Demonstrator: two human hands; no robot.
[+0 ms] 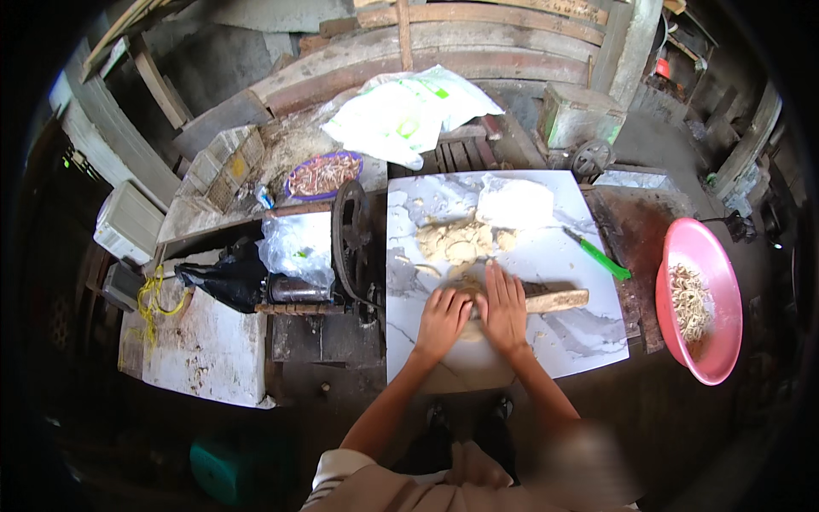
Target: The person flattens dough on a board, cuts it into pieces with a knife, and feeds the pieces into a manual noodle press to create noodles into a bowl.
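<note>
On a white marble-patterned board (405, 341), my left hand (444, 322) and my right hand (506, 317) lie side by side over a pale piece of dough (470, 334). The dough is mostly hidden under my palms. Both hands are open, fingers laid forward and palms down; the left fingers bend slightly. A flat wooden bar (559, 301) lies against the right hand, its near end hidden there. Just beyond my fingertips sits a crumbly heap of dough (459, 240). A green-handled knife (600, 253) rests to the right, and behind it a clear plastic bag (515, 202).
A pink basin (732, 316) with pale strips stands at the right. To the left is a machine with a dark wheel (348, 243) and a plastic-covered top. Farther back are a purple tray (324, 176) of thin pieces and a white sack (409, 111).
</note>
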